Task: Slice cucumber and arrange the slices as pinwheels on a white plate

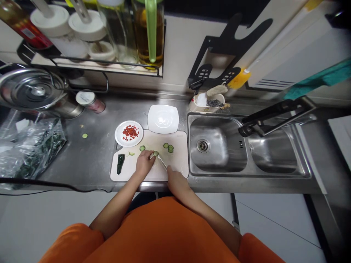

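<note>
My right hand is wrapped round the handle of a knife, its blade pointing up and left over the white cutting board. At the blade's tip my left hand has its fingers closed on a cucumber slice. More cucumber slices lie to the right on the board, and another cucumber piece sits just above my left hand. A dark green piece of cucumber rests at the board's left side, near thin green peel scraps.
A white plate of chopped red pieces overlaps the board's upper left corner. Behind the board stands a white square dish. To the right is a double steel sink with a black faucet. A plastic bag of greens lies left.
</note>
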### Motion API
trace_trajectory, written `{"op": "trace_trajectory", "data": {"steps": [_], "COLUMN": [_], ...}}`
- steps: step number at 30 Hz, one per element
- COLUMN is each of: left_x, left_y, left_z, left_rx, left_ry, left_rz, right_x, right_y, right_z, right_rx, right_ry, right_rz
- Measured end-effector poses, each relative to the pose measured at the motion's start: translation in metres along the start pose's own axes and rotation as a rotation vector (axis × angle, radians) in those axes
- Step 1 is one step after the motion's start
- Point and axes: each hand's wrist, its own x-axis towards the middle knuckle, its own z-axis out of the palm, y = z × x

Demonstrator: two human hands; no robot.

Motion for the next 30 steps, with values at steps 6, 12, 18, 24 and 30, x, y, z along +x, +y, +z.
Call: {"op": "trace_trajectory", "data": {"steps": [6, 12, 18, 24, 30], "left_x": [-0.0002, -0.0005, 0.0, -0.0001, 0.0002], "left_y": [0.004, 0.0056, 0.0049, 0.004, 0.0047], "left_z": [-0.0027, -0.0037, -0.0025, -0.0019, -0.002], "left_rx": [-0.01, -0.017, -0.008, -0.016, -0.008], "left_ry": [0.004, 0.014, 0.016, 0.016, 0.014], "left_rz": [0.006, 0.016, 0.0, 0.005, 0.001], "right_x": [-0.0013, -0.0027, -0.0024, -0.002, 0.0016], "right_y": [-0.0015, -0.0037, -0.0024, -0.0016, -0.0006], "right_z": [0.0001, -0.0044, -0.0062, -0.0071, -0.0054], "right_rx": [-0.025, -0.033, -0.028, -0.029, -0.011], "right_ry": [0.019, 0.002, 0.004, -0.017, -0.033], "right_rz": [0.0, 0.013, 0.004, 0.008, 0.002]}}
